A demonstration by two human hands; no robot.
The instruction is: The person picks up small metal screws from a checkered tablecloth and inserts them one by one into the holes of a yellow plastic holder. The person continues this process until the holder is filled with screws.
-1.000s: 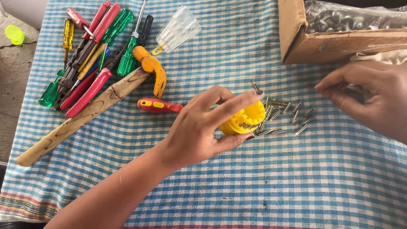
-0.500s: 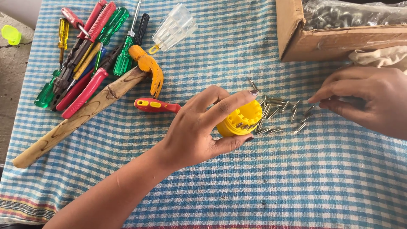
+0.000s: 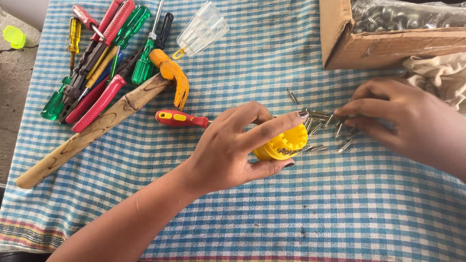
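The left hand (image 3: 228,150) grips the light, rigid yellow bit holder (image 3: 284,144) by its ribbed rim on the bench (image 3: 291,213), while the right hand's (image 3: 407,121) fingers pinch among small, slippery steel bits (image 3: 320,127) just beside it.

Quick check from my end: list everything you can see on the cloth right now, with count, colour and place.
yellow ribbed plastic bit holder: one, yellow, centre, held on its side
loose metal screwdriver bits: a scatter, count unclear, silver, right of the holder
small red-and-yellow screwdriver: one, left of the holder
wooden-handled claw hammer: one, orange head, left
pile of screwdrivers and pliers: many, red, green, yellow, upper left
clear plastic cap: one, top centre
cardboard box: one, brown, top right
beige cloth: one, right edge
blue-and-white checked tablecloth: one, under everything
left hand: grips the holder
right hand: fingertips at the bits
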